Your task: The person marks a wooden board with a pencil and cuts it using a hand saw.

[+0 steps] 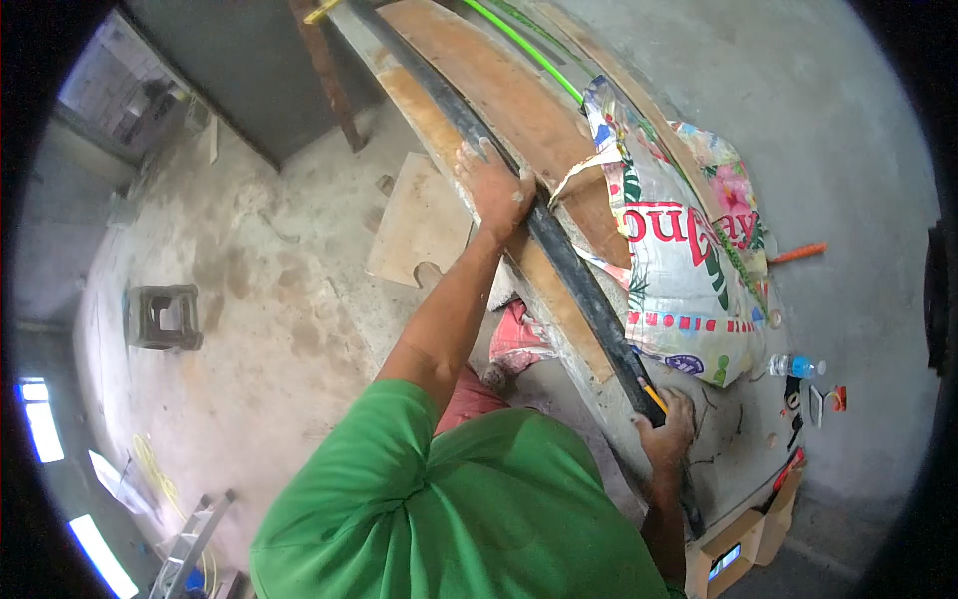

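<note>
A long black bar (567,262) lies diagonally along a worn tan board (569,311). My left hand (493,190) is closed over the bar's upper half, fingers over its far side. My right hand (665,431) is at its lower part, closed around a yellow pencil (652,394) and resting on the bar. Right of the bar, a white printed sack (679,280) lies over a wider brown board (509,95). A bright green strip (529,50) and a narrow wooden plank (639,100) run beside them.
A clear bottle (796,366), small tools (816,404), an orange tube (798,252) and an opened cardboard box (733,549) sit at the right. On the floor (259,280) are a square stool (160,316), a tan sheet (419,225) and, lower left, a metal ladder (195,549).
</note>
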{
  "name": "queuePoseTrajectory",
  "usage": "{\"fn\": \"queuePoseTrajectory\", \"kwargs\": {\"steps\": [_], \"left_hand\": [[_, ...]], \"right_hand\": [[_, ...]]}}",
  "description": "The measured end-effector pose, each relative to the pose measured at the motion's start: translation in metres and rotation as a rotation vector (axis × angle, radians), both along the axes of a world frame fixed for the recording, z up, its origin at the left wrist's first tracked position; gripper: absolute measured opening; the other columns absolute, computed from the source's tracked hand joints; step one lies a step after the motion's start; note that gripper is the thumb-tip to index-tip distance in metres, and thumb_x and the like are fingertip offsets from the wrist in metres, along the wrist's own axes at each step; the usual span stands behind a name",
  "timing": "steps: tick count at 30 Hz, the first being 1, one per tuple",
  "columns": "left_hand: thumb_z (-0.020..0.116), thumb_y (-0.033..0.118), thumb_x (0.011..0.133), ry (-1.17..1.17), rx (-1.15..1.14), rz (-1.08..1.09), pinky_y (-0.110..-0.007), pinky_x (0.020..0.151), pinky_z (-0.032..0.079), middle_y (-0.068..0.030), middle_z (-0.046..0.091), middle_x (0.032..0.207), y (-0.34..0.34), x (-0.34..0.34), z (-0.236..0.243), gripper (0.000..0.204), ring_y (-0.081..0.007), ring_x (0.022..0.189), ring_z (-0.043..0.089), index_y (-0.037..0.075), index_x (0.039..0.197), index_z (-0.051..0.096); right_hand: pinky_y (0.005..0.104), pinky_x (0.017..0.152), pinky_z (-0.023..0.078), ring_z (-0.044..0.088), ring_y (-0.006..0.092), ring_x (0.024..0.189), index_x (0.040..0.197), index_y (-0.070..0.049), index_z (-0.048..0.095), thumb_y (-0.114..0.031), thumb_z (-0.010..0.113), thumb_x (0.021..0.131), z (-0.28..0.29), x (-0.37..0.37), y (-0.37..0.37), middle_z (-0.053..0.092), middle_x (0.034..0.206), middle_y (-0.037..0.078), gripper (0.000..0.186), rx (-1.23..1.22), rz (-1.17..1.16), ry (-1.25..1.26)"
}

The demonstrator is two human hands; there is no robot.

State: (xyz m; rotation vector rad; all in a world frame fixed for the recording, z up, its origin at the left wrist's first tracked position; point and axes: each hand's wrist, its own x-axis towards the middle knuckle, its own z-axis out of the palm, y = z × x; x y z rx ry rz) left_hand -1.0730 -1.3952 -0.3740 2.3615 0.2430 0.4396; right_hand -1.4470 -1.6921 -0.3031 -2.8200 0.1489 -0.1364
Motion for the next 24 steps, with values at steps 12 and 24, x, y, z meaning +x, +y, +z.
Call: {"fn": "queuePoseTrajectory", "kwargs": {"steps": [12, 24], "left_hand": [[0.070, 0.026, 0.075, -0.023, -0.205, -0.020, -0.052, 0.123, 0.014, -0.0470, 0.018, 0.150, 0.003, -0.004, -0.003, 0.093, -0.0563, 0.144, 0.019, -0.014, 0.148, 0.027], [0.069, 0.023, 0.072, -0.042, -0.145, -0.021, -0.052, 0.123, 0.014, -0.0467, 0.019, 0.150, 0.002, -0.001, -0.008, 0.092, -0.0571, 0.143, 0.020, -0.014, 0.147, 0.030]], "right_hand": [[0.0529, 0.090, 0.049, 0.058, 0.0437, 0.107, 0.111, 0.003, 0.062, -0.027, 0.084, 0.067, -0.025, -0.007, -0.017, 0.063, 0.111, 0.022, 0.058, -0.019, 0.092, 0.069], [0.0526, 0.090, 0.049, 0.058, 0.0444, 0.106, 0.111, 0.005, 0.062, -0.025, 0.084, 0.066, -0.022, -0.006, -0.015, 0.063, 0.109, 0.022, 0.059, -0.009, 0.096, 0.076]]}}
